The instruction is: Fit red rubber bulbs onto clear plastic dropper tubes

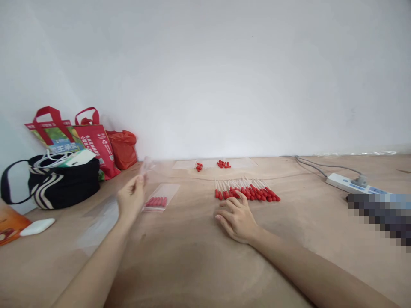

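Left fingers (139, 183) pinch a clear bag (149, 166) above the tabletop (180, 256); right fingers (228, 206), slightly apart, are at the red-tipped sticks (258, 192) on it; a sideways brush could scatter them.

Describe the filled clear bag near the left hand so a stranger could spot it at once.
On the brown table, look just right of the left hand. A small clear bag lies flat there. Unlike the clear plastic further left, it shows a row of red pieces inside.
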The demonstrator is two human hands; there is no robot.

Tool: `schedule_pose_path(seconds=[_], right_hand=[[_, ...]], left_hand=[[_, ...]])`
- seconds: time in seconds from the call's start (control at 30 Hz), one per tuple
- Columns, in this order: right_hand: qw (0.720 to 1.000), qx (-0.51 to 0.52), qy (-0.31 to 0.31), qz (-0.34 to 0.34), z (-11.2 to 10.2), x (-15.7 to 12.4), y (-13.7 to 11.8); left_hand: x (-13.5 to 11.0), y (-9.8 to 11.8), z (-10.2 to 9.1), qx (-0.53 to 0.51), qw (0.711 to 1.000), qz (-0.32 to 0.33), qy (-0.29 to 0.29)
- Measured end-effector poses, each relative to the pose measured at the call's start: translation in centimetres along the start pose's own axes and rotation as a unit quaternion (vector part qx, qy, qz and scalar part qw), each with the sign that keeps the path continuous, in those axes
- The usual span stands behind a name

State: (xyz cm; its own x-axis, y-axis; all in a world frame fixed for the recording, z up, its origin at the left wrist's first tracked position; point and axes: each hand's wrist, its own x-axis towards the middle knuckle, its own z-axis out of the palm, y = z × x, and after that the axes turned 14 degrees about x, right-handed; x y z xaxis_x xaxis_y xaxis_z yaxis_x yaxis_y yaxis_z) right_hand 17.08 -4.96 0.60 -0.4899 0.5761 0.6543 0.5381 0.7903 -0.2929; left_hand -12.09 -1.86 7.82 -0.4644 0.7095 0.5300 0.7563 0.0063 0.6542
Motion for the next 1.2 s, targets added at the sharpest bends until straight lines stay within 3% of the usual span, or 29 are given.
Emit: schedule_pose_path(seconds=[0.03,0.1,0.2,0.3,0.37,0.47,0.63,0.77,0.93,1.1,1.2], right_hand=[[1.0,0.007,0.0,-0.004,-0.1,-0.3,-0.1],[1.0,0.015,0.002,-0.01,-0.3,-0.8,-0.2],[1.0,0.021,0.011,-0.016,-0.2,-1.1,-0.1],[0.999,0.027,0.017,-0.024,0.0,-1.0,0.1],[0.999,0.03,0.013,-0.024,0.1,-0.9,0.2],[0.999,0.029,0.012,-0.023,0.1,-0.9,0.2],[0.999,0.023,0.016,-0.028,0.1,-1.0,0.3],[0.999,0.022,0.01,-0.032,0.1,-0.9,0.3],[0.999,0.031,0.008,-0.038,0.1,-0.7,0.4],[0.999,0.036,-0.002,-0.029,0.1,-0.7,0.4],[0.999,0.038,-0.006,-0.02,0.2,-0.7,0.4]], left_hand=[[0.4,-0.9,-0.9,0.043,0.998,0.014,0.052],[1.0,-3.6,-2.7,0.094,0.991,0.076,0.06],[2.0,-9.1,-5.1,0.187,0.968,0.154,-0.06],[2.9,-14.0,-6.8,0.263,0.92,0.186,-0.225],[3.0,-15.1,-7.2,0.303,0.895,0.227,-0.237],[2.1,-13.0,-6.4,0.346,0.873,0.314,-0.142],[0.2,-7.2,-2.5,0.359,0.791,0.466,-0.168],[0.2,-5.9,0.3,0.353,0.764,0.513,-0.17],[-1.7,-3.0,3.2,0.312,0.789,0.509,-0.142],[-6.5,1.7,5.9,0.233,0.829,0.482,-0.163],[-8.1,2.8,6.2,0.187,0.854,0.448,-0.187]])
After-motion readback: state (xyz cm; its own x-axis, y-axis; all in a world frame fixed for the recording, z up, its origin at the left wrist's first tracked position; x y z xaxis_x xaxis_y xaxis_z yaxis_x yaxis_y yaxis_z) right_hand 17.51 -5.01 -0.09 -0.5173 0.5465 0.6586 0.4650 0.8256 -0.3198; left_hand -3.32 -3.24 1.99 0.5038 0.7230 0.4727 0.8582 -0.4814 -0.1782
